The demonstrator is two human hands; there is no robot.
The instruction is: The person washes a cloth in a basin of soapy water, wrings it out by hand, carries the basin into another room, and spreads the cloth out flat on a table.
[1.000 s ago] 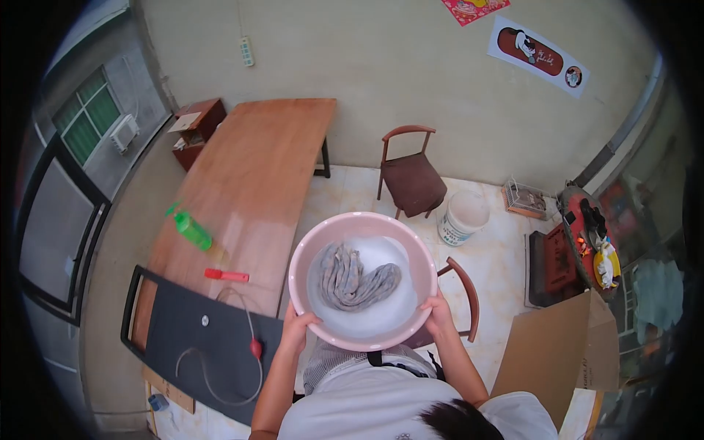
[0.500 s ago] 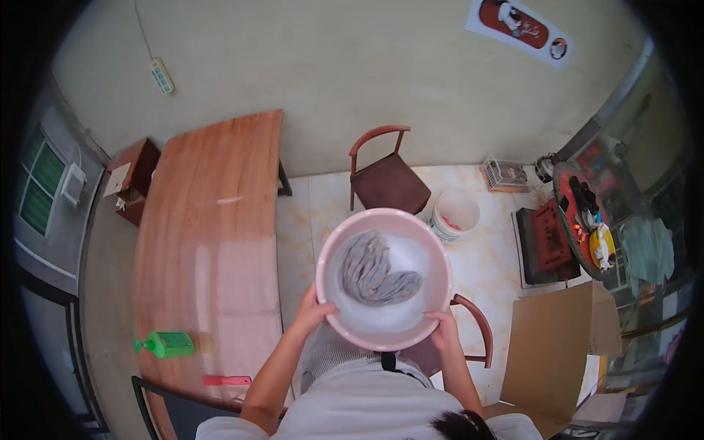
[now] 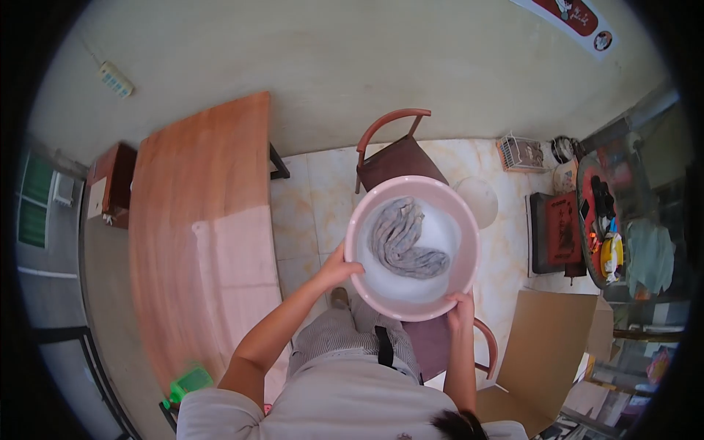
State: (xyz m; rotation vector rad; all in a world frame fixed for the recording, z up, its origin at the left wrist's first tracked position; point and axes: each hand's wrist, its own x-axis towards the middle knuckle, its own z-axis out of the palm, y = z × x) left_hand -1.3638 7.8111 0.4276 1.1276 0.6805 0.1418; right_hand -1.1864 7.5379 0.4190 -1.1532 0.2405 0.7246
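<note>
A pink round basin [image 3: 469,275] is held up in front of my body, tilted slightly. Inside it, a twisted grey cloth [image 3: 403,246] lies in whitish, sudsy water. My left hand [image 3: 342,270] grips the rim at the lower left, thumb over the edge. At the lower right, my right hand [image 3: 460,309] holds the rim with its thumb on top. The undersides of both hands are hidden by the basin.
A wooden table [image 3: 205,191] stands at the left with a green bottle [image 3: 192,383] near its front end. One chair [image 3: 400,163] is beyond the basin, another [image 3: 429,345] below it. A white bucket [image 3: 478,202] and cardboard box [image 3: 546,348] are at the right.
The basin, still in both hands, has moved right and a little up in view. The table's near end with the green bottle has shifted down, and a foot now shows on the floor.
</note>
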